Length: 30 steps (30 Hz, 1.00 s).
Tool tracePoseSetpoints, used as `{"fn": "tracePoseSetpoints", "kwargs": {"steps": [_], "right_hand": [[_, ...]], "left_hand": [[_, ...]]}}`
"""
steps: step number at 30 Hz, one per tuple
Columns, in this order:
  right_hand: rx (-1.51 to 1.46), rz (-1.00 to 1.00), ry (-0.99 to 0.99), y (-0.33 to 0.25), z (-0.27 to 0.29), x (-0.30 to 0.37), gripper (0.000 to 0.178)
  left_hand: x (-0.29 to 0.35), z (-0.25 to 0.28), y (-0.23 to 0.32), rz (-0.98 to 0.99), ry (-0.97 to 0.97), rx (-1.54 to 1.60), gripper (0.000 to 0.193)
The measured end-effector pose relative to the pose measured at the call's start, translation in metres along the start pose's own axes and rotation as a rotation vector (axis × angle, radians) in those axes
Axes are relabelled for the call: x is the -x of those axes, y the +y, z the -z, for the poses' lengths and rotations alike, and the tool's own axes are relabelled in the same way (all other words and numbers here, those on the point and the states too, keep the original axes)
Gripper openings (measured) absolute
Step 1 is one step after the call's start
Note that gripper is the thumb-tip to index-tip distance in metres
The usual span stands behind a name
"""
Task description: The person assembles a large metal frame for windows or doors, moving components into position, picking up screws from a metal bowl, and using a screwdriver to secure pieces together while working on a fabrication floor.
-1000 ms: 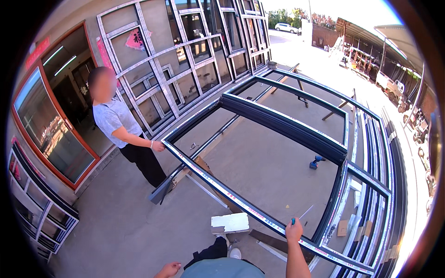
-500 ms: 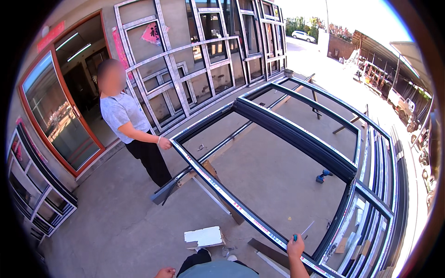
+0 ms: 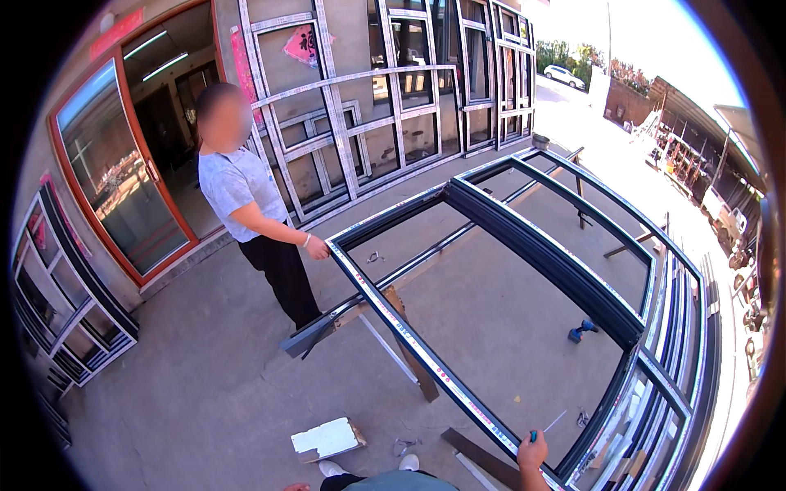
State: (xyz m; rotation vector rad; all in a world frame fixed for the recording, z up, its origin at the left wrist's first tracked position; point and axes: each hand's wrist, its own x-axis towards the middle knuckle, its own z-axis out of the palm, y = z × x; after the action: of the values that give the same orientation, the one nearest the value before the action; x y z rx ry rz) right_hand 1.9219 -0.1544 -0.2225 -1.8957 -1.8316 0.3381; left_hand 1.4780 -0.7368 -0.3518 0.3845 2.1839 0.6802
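A screwdriver [image 3: 557, 421] with a teal handle is in my right hand [image 3: 532, 452], its thin shaft pointing up and to the right. The fingers are wrapped round the handle, and the hand is at the near rail of a large dark window frame [image 3: 430, 360] edged in printed protective film. Whether the hand also presses on the rail I cannot tell. Only a sliver of my left hand [image 3: 296, 487] shows at the lower edge, its fingers mostly cut off. A co-worker's hand [image 3: 318, 247] touches the frame's left corner.
Supports [image 3: 409, 344] stand under the frame. Below it on the ground lies a blue cordless drill [image 3: 582, 331]. A white-topped block [image 3: 329, 439] sits by my feet. Long profiles [image 3: 675, 327] are stacked at the right, and more frames [image 3: 352, 98] lean against the wall.
The whole view has swung, so the scene sits farther right and mostly lower. My left hand has slipped almost out of the picture. My right hand stays by the near rail with the screwdriver.
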Motion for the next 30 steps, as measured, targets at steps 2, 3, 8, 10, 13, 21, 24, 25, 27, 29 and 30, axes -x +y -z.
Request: {"fn": "tracePoseSetpoints", "kwargs": {"steps": [2, 3, 8, 10, 13, 21, 24, 25, 27, 29, 30], "right_hand": [[0.001, -0.008, 0.009, 0.006, -0.002, -0.001, 0.014], [-0.003, -0.013, 0.014, 0.008, -0.003, -0.002, 0.014], [0.052, 0.021, 0.026, -0.001, -0.015, -0.002, 0.017], [0.068, 0.049, 0.045, 0.004, -0.018, -0.003, 0.017], [0.146, 0.108, -0.087, 0.042, -0.017, 0.003, 0.037], [0.387, 0.139, -0.288, 0.015, -0.079, -0.011, 0.058], [0.272, 0.161, -0.294, -0.023, -0.057, -0.013, 0.061], [0.212, 0.135, -0.303, -0.053, -0.034, -0.007, 0.061], [0.188, 0.096, -0.325, -0.037, -0.036, -0.009, 0.052], [0.046, 0.213, -0.198, -0.033, -0.046, -0.005, 0.046], [-0.022, 0.27, -0.129, -0.031, -0.049, -0.004, 0.043]], "left_hand": [[0.013, -0.009, 0.004, 0.029, 0.001, 0.061, 0.016], [0.022, -0.01, 0.007, 0.022, -0.005, 0.101, 0.015], [0.04, 0.001, -0.012, 0.01, -0.033, 0.269, 0.015], [0.046, 0.007, -0.012, 0.021, 0.051, 0.106, 0.015], [0.032, 0.028, -0.018, -0.042, 0.126, -0.032, 0.017], [0.023, 0.041, -0.036, -0.114, 0.225, -0.265, 0.025], [0.028, 0.018, -0.029, -0.137, 0.231, -0.231, 0.028], [0.034, 0.008, -0.025, -0.133, 0.224, -0.202, 0.029], [0.035, -0.004, -0.011, -0.087, 0.156, -0.237, 0.03], [0.041, -0.007, -0.005, -0.026, 0.099, -0.21, 0.031], [0.043, -0.006, -0.002, -0.001, 0.059, -0.169, 0.031]]}}
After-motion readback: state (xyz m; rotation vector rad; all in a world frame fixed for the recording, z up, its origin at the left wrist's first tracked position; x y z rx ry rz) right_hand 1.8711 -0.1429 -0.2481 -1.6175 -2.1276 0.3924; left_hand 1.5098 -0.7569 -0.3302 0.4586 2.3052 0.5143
